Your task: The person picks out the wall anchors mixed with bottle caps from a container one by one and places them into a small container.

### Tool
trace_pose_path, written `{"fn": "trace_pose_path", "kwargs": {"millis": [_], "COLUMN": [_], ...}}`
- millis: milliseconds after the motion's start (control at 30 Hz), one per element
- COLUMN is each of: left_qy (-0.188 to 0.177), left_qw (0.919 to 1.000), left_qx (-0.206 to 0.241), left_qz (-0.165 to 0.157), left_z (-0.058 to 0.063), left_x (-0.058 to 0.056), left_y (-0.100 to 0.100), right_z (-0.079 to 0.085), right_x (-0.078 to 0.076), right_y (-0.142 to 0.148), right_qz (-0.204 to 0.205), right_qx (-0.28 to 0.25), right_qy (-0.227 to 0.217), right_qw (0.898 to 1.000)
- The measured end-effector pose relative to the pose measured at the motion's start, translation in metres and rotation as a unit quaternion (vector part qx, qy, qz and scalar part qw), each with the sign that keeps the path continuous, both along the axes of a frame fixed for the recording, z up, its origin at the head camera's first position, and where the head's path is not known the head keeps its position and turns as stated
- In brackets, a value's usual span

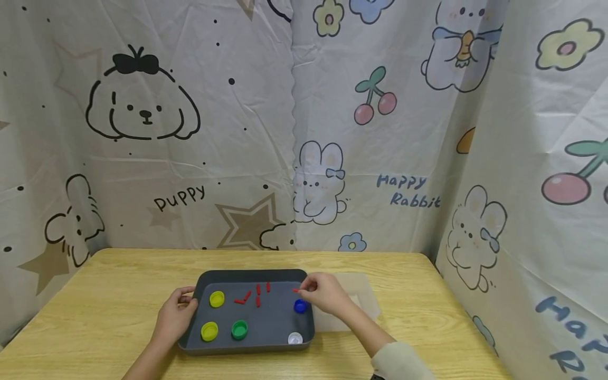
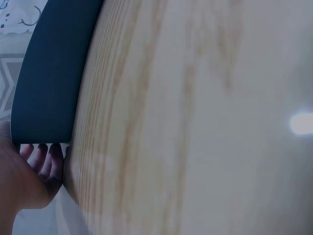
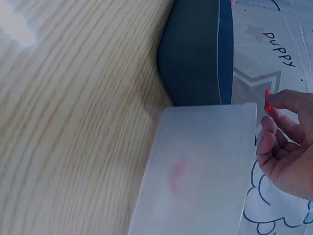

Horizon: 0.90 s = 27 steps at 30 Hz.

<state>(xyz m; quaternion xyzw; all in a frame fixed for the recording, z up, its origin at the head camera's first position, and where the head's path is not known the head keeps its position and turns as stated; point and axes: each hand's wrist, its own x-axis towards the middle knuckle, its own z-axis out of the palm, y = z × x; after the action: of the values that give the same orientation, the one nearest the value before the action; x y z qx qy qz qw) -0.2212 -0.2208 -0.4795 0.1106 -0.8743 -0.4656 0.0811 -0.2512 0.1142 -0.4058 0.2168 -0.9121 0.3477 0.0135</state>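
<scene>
My left hand (image 1: 176,315) grips the left edge of a dark grey tray (image 1: 273,316); in the left wrist view its fingers (image 2: 46,164) curl at the tray's end. Over the tray's right side, my right hand (image 1: 325,293) pinches a small red stick (image 3: 267,99) between thumb and forefinger, above a round blue cap (image 1: 300,306). Several similar red sticks (image 1: 258,302) lie scattered in the upper middle of the tray. Two yellow caps (image 1: 217,299) sit along its left side, a green cap (image 1: 239,330) near the front middle, and a clear whitish cap (image 1: 295,338) in the front right corner.
A translucent white box (image 3: 205,161) stands right beside the tray's right end, with a faint reddish patch showing through. The wooden table (image 1: 408,316) extends to both sides. A printed curtain (image 1: 256,158) hangs behind and along the right.
</scene>
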Motion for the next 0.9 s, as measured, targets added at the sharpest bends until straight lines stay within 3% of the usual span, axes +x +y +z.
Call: {"fn": "trace_pose_path", "kwargs": {"millis": [133, 367, 900], "left_qy": [-0.005, -0.002, -0.001], "left_qw": [1.0, 1.0, 1.0], "left_qx": [-0.001, -0.005, -0.007], "left_qz": [0.0, -0.003, -0.006], "left_z": [0.001, 0.001, -0.002], "left_x": [0.0, 0.0, -0.001], "left_y": [0.0, -0.001, -0.002], "right_z": [0.002, 0.0, -0.003], "right_x": [0.001, -0.001, 0.0], "right_y": [0.007, 0.019, 0.038], "right_qz": [0.001, -0.028, -0.058], "right_qx": [-0.004, -0.009, -0.013], "right_qy": [0.02, -0.008, -0.008], "right_qw": [1.0, 1.0, 0.998]}}
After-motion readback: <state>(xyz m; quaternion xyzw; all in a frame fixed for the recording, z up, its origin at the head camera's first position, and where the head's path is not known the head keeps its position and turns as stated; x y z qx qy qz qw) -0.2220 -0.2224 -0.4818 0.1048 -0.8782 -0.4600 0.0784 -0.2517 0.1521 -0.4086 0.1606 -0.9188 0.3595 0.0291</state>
